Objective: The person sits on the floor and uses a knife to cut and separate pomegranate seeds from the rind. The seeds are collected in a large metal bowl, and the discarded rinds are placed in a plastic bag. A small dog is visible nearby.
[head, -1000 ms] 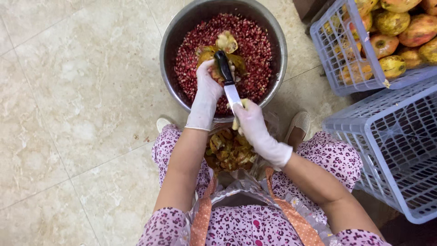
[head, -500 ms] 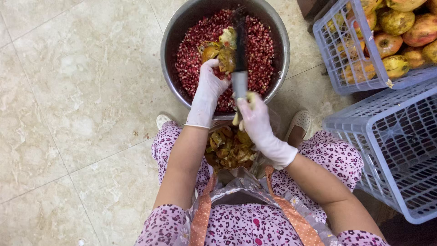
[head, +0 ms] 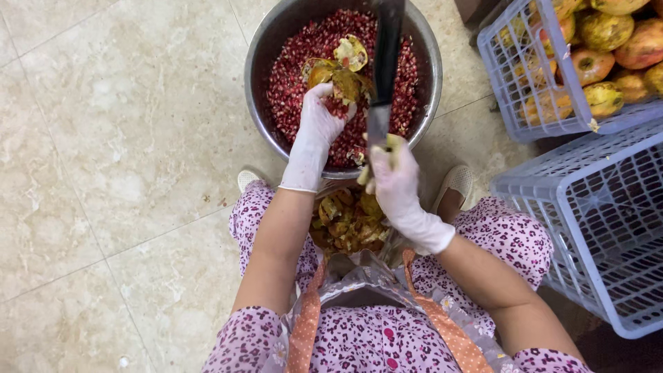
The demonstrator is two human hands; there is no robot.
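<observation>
My left hand (head: 319, 121), in a white glove, holds a piece of opened pomegranate (head: 338, 76) with yellow-brown rind over a steel bowl (head: 257, 103) full of red seeds. My right hand (head: 395, 178), also gloved, grips a knife (head: 384, 76) by its blade end, the black handle raised up over the bowl, and pinches a small yellowish bit of rind. The two hands are close together above the bowl's near rim.
A heap of pomegranate peel (head: 349, 221) lies in a bag between my knees. A pale plastic crate (head: 525, 83) of whole pomegranates stands at the top right, another such crate (head: 594, 228) lies below it on the right. Tiled floor (head: 117, 138) spreads to the left.
The knife has swung up from lying low across the fruit to standing high over the bowl. My left hand stays on the pomegranate piece.
</observation>
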